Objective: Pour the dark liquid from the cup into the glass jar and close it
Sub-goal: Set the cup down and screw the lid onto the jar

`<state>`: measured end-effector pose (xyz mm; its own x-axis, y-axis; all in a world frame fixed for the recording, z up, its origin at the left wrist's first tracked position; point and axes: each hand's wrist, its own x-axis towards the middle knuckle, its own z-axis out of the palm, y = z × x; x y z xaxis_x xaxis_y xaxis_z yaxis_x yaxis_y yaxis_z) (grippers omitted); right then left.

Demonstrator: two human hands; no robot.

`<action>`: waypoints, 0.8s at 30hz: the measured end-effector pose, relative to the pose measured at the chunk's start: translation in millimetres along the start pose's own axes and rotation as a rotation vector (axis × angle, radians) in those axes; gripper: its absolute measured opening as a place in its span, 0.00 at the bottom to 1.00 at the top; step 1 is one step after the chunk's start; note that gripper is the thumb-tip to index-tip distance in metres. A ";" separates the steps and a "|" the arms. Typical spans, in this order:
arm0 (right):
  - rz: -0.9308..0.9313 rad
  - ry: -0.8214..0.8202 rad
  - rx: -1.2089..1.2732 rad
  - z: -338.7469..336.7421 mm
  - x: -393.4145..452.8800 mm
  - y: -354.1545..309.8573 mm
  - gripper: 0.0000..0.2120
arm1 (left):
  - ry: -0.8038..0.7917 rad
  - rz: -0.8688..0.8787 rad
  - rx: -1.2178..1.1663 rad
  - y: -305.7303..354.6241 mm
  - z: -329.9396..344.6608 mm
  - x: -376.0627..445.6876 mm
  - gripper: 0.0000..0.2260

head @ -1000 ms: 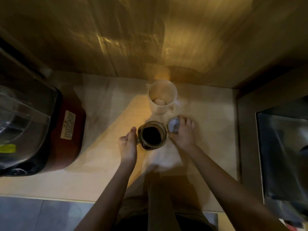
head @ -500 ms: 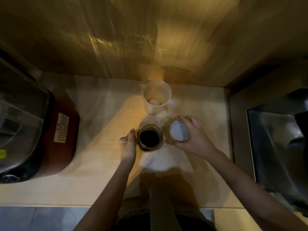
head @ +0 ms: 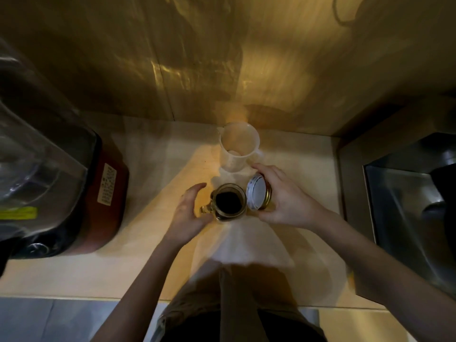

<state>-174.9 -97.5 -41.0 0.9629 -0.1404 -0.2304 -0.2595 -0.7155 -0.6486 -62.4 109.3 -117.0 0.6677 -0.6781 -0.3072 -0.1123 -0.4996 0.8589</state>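
I see my right hand (head: 283, 201) gripping the lid (head: 257, 195) just right of the open jar (head: 229, 203); my left hand (head: 188, 213) cups the jar's left side, loosely open.

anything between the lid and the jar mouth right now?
Nothing. In the head view the lid, tilted in the right hand, sits just right of the open glass jar, with no object between. The left hand is at the jar's handle side.
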 end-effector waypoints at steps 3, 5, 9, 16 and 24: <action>-0.052 -0.004 0.041 -2.4 3.2 -9.5 0.45 | -0.116 0.079 0.095 5.1 6.2 -1.1 0.42; -0.074 -0.022 0.047 -1.3 5.8 -17.6 0.45 | -0.078 0.070 0.053 8.2 12.7 -1.9 0.42; -0.118 -0.073 -0.107 5.4 13.7 -33.2 0.43 | -0.027 0.085 0.007 8.4 15.5 -2.1 0.40; -0.182 -0.186 -0.570 23.6 29.4 -53.5 0.36 | -0.006 0.075 -0.057 4.0 16.1 -2.1 0.41; -0.171 -0.201 -0.670 21.8 34.7 -69.9 0.34 | -0.003 0.037 -0.043 0.5 16.9 0.3 0.42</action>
<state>-125.0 -37.4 -19.5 0.9369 0.0938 -0.3366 0.0570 -0.9914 -0.1176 -74.7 99.7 -123.6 0.6616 -0.6972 -0.2761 -0.1051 -0.4508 0.8864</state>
